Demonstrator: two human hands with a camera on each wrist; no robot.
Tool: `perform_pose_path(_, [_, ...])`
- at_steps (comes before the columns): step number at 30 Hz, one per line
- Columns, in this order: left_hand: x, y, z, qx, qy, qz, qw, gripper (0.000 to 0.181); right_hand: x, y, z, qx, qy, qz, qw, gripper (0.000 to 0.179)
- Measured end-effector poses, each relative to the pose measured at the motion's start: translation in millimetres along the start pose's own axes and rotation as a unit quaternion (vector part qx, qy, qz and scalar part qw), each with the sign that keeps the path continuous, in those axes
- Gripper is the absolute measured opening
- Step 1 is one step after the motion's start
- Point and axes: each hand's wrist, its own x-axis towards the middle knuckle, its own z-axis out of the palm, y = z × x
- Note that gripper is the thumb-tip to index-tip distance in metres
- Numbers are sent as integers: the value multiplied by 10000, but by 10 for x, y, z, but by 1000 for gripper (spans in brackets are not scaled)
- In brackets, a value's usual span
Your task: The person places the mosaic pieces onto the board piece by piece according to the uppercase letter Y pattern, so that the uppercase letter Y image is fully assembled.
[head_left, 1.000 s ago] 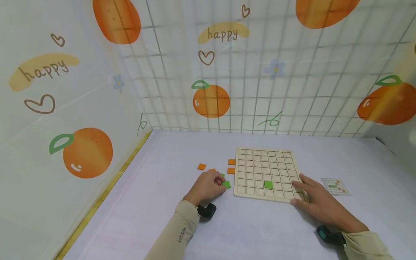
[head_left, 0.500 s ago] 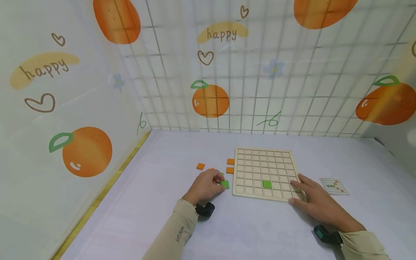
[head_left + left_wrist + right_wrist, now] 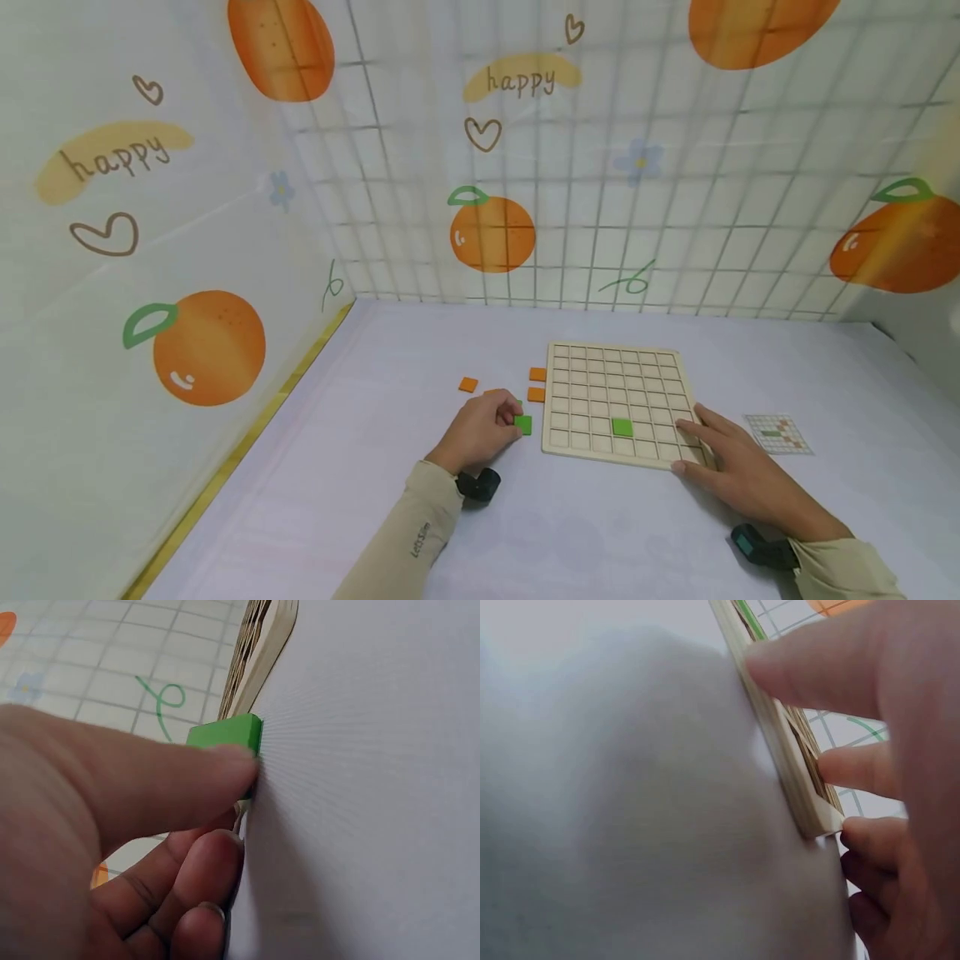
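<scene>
My left hand (image 3: 474,435) is on the table left of the board, thumb and fingers curled at a green square tile (image 3: 522,425). In the left wrist view the thumb lies against that green tile (image 3: 225,733), with the other fingers bent beneath. Part of a second green tile (image 3: 518,405) peeks out behind the fingertips. The pale wooden grid board (image 3: 585,387) lies flat, one green tile (image 3: 622,427) in a cell near its front. My right hand (image 3: 738,471) rests at the board's front right corner, thumb on the near edge and fingers spread over the right side.
Two orange tiles (image 3: 536,394) lie along the board's left edge. Farther left is another orange tile (image 3: 468,384), and one more is mostly hidden behind the left hand. Right of the board lies a small printed grid card (image 3: 778,434). A patterned curtain (image 3: 570,192) hangs behind the table.
The green tile at my left fingertips has turned slightly and now sits squarer to the board. Both hands stay almost in place; the head view shifts a little.
</scene>
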Motion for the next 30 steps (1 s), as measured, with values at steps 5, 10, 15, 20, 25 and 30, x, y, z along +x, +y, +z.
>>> perform_pose_path(5, [-17,-20,7,-183,68,-173,9997,15,-23,-2,17,33,11,11,10000,80])
perform_pose_path(10, [-14,-36,-11,-410,91,-235,9988,12,-24,-28,2,40,-11,16,10000,80])
perform_pose_path(15, [2,-50,-46,-689,212,-228,9971,13,-1,-34,-18,36,-12,-11,10000,80])
perform_pose_path(20, [18,-54,-78,-1370,216,-440,9894,12,9,-30,-16,-54,-49,32,10000,79])
perform_pose_path(25, [54,-43,-73,-2192,107,-647,9735,14,8,-40,-18,-22,-132,75,9999,80])
perform_pose_path(30, [67,-16,-63,-2786,27,-752,9575,16,-1,-31,-16,27,-160,41,9999,78])
